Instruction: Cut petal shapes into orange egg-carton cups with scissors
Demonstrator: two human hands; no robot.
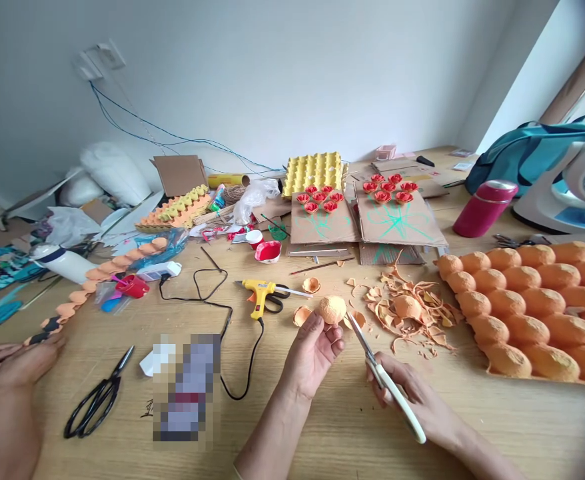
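Note:
In the head view, an orange egg-carton cup is pinched between the thumb and fingers of my left hand, its rounded side facing me. My right hand grips a pair of scissors with white handles; the blade tips point up and end beside the cup's right edge. Cut orange cups lie on the table just behind my left hand. A heap of orange carton scraps spreads beyond my right hand, with one more cup among them.
A large orange egg tray takes up the right side. A yellow glue gun with its cord lies left of centre, black scissors nearer the left. Cardboard panels with red flowers stand behind. A co-worker's hands are at far left.

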